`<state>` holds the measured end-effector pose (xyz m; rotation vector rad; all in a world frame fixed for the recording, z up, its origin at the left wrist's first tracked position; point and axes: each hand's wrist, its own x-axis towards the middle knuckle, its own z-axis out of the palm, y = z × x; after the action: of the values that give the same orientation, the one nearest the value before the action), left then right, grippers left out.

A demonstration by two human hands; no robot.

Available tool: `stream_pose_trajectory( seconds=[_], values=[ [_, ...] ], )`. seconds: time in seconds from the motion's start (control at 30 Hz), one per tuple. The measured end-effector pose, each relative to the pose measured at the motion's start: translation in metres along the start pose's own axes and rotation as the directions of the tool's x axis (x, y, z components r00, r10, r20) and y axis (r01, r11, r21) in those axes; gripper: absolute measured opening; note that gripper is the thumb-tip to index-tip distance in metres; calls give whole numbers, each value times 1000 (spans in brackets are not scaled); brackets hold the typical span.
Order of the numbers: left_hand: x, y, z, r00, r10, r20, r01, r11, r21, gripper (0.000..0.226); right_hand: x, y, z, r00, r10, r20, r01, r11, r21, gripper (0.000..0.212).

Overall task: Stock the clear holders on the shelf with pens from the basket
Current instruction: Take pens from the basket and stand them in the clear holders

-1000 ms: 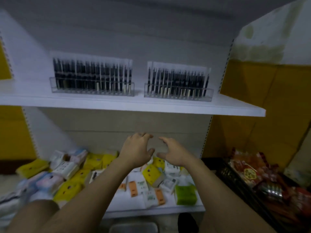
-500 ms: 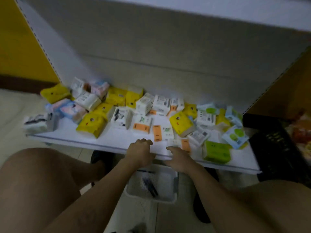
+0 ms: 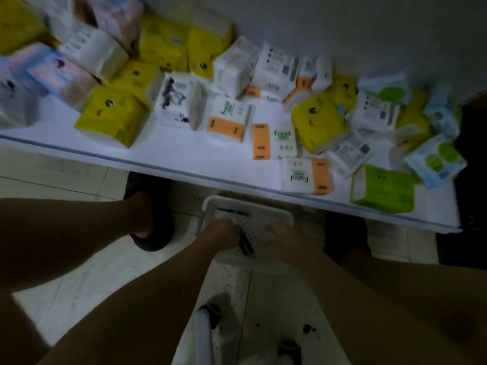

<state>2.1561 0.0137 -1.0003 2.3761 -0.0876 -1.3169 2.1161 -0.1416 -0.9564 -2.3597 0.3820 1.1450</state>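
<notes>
While the white basket point(image 3: 266, 208) sits on the tiled floor point(image 3: 87, 272), the white shelf point(image 3: 184, 156) runs across the view beyond it, front edge just past the basket's far rim. Tissue packs point(image 3: 110, 114) lie loose all over the shelf, well beyond the basket: yellow, white-and-orange, green, pale blue, many tilted. A bare leg stands on each side of the basket, with a dark shoe point(image 3: 155, 233) to its left. Both forearms reach down into the basket. Left hand point(image 3: 221, 233) is inside at the left wall, fingers curled against a dark bundle of pens point(image 3: 245, 245) lying mid-basket. Too blurred to tell whether they actually grip it. Right hand point(image 3: 283, 239) is inside at the right, just beside the bundle, back of hand up, fingers hidden, so can't tell their state. One more pen point(image 3: 232, 210) lies along the basket's far wall.
</notes>
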Motion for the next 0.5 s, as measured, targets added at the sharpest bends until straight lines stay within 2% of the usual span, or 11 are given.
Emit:
stream_pose_trajectory(
  seconds=[0.13,0.23,0.33,0.43,0.5],
  values=[
    [25,-6,29,1000,-18,23,18,999,-31,39,12,5,9,1000,1,1,-1,998,60,39],
    [39,-11,48,999,-17,30,18,998,-60,54,18,10,21,1000,11,-3,-10,990,141,35],
    [49,-11,57,995,-21,98,26,999,-43,53,22,14,30,999,42,-5,-39,968,248,41],
    [55,-10,63,992,-95,78,101,992,-71,50,25,17,35,999,46,4,-45,953,300,43],
    [57,-11,65,983,-177,42,182,966,-182,53,22,19,37,998,55,7,-54,931,361,46]
  ],
)
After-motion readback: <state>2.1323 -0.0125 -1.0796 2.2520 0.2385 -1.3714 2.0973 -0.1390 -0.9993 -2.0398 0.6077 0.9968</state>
